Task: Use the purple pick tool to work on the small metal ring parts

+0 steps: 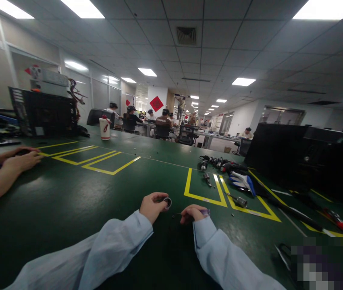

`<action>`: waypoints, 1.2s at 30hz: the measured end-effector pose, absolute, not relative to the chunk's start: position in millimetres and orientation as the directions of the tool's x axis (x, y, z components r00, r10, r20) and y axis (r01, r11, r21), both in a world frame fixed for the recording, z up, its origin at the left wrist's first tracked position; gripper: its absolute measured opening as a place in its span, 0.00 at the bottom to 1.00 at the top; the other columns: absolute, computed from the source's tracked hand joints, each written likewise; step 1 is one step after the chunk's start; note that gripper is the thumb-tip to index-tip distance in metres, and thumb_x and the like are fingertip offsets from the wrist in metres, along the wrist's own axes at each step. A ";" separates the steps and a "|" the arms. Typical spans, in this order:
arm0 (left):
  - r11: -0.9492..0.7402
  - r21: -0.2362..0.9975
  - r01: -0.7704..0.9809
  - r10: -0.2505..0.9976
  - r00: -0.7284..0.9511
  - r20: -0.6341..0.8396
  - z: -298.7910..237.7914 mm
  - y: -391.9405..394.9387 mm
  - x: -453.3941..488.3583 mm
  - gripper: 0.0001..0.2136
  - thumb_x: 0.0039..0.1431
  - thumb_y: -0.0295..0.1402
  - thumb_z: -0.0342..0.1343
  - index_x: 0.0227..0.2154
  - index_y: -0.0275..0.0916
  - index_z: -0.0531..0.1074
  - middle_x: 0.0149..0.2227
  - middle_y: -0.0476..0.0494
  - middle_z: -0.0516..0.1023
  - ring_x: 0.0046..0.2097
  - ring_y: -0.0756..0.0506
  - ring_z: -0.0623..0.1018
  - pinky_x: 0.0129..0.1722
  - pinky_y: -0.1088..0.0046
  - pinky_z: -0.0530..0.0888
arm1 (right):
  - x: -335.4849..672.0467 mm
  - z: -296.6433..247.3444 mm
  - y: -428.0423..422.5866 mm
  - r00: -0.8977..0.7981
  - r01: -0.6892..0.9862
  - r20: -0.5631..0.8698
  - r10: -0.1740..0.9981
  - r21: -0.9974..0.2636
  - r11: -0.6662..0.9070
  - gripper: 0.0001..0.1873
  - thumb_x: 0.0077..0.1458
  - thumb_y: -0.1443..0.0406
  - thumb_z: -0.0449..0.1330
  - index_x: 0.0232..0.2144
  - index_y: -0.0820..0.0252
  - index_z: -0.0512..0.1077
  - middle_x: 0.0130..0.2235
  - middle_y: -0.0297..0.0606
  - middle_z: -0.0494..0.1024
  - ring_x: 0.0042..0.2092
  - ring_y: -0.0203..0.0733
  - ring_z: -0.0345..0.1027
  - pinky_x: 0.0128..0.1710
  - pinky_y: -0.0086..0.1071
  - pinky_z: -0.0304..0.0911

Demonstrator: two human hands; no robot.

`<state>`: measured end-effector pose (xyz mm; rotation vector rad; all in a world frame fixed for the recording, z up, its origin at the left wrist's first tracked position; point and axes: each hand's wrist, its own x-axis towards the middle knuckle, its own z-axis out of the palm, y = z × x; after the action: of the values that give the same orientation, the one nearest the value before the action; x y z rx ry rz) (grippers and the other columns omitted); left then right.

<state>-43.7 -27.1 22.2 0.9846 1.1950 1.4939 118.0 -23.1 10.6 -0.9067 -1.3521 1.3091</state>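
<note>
Both my arms, in pale blue sleeves, rest on a dark green table (77, 193). My left hand (152, 206) is curled round a small dark ring-shaped part (167, 201) held between thumb and fingers. My right hand (193, 213) is closed round a thin tool with a purple handle (205, 211), whose fine tip points left toward the ring. A few tiny dark bits lie on the table between the two hands.
Another person's bare hands (23, 158) lie on the table at far left. Yellow tape boxes mark the tabletop. Screwdriver bits, a glove (241, 181) and tools lie at right near black cases (280, 151). A white cup (105, 127) stands farther back. Seated people work beyond.
</note>
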 end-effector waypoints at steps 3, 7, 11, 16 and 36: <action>-0.043 0.978 -0.206 0.979 -0.202 0.001 22.0 -26.7 -43.4 0.12 0.31 0.19 0.59 0.25 0.30 0.72 0.26 0.43 0.75 0.29 0.46 0.76 0.26 0.72 0.76 | 115.5 9.9 -21.8 -0.238 -0.123 0.090 0.967 -0.990 0.062 0.11 0.34 0.67 0.49 0.11 0.63 0.69 0.11 0.33 0.71 0.15 0.34 0.65 0.16 0.25 0.59; -0.034 0.977 -0.209 0.984 -0.180 -0.005 19.8 -26.5 -42.5 0.12 0.31 0.20 0.60 0.25 0.30 0.72 0.26 0.43 0.75 0.29 0.46 0.75 0.25 0.72 0.76 | 111.8 9.3 -20.8 -0.257 -0.086 0.022 0.966 -0.996 0.000 0.10 0.33 0.68 0.49 0.11 0.63 0.69 0.11 0.33 0.71 0.15 0.33 0.64 0.16 0.25 0.58; -0.039 0.976 -0.214 0.984 -0.178 0.000 19.9 -27.4 -42.1 0.12 0.31 0.20 0.61 0.25 0.30 0.72 0.26 0.43 0.75 0.29 0.46 0.75 0.26 0.72 0.76 | 108.9 12.5 -19.0 -0.257 -0.020 -0.040 0.966 -0.999 -0.046 0.10 0.32 0.71 0.50 0.09 0.63 0.69 0.10 0.32 0.71 0.13 0.33 0.63 0.15 0.24 0.57; -0.026 0.976 -0.216 0.985 -0.170 -0.012 25.2 -31.2 -40.8 0.13 0.31 0.18 0.60 0.26 0.31 0.72 0.29 0.42 0.75 0.31 0.45 0.76 0.28 0.70 0.76 | 109.2 17.3 -18.9 -0.229 0.055 -0.093 0.969 -0.995 -0.083 0.12 0.29 0.74 0.48 0.03 0.62 0.65 0.03 0.32 0.63 0.06 0.31 0.52 0.10 0.25 0.50; -0.077 0.978 -0.195 0.978 -0.205 0.036 22.1 -28.4 -40.6 0.12 0.31 0.18 0.57 0.25 0.32 0.73 0.25 0.45 0.75 0.28 0.47 0.75 0.26 0.72 0.76 | 117.8 16.9 -26.9 -0.349 -0.087 0.083 0.933 -0.995 0.056 0.10 0.32 0.68 0.49 0.08 0.62 0.67 0.09 0.30 0.66 0.11 0.32 0.58 0.11 0.24 0.51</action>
<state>-40.6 -28.4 22.1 0.9942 1.1710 1.4878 117.8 -26.9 16.9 -0.9078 -1.4410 1.4463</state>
